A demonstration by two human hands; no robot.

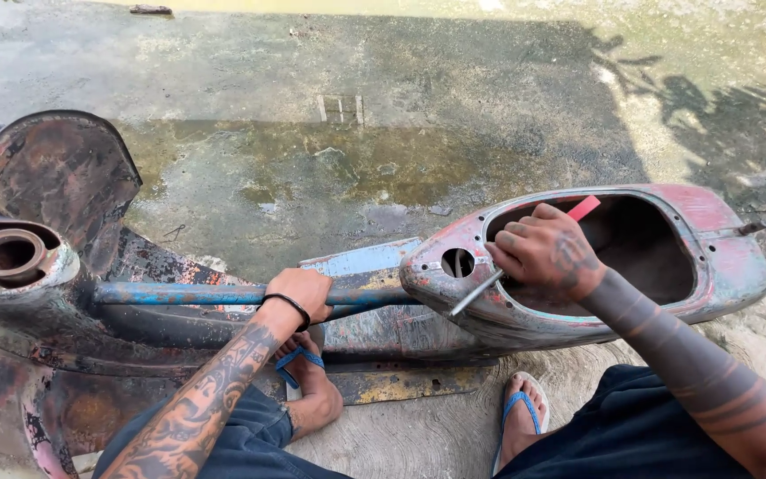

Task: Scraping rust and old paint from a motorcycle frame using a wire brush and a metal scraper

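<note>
Wet concrete lies behind the rusted scooter frame (578, 266); the left hand (301, 293) is clenched around its blue crossbar (179, 294) while the right hand (544, 253) is closed on a red-handled tool (525, 257), so scraping seems underway, and steadying the frame matters.

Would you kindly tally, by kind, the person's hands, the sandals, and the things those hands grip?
Hands: 2, left hand and right hand
Blue-strapped sandals: 2, left, right
Blue bar of the scooter frame, in the left hand: 1
Red-handled tool, in the right hand: 1
Total: 6

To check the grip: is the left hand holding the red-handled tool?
No, the left hand grips the blue metal tube; the right hand holds the red-handled tool.
</note>
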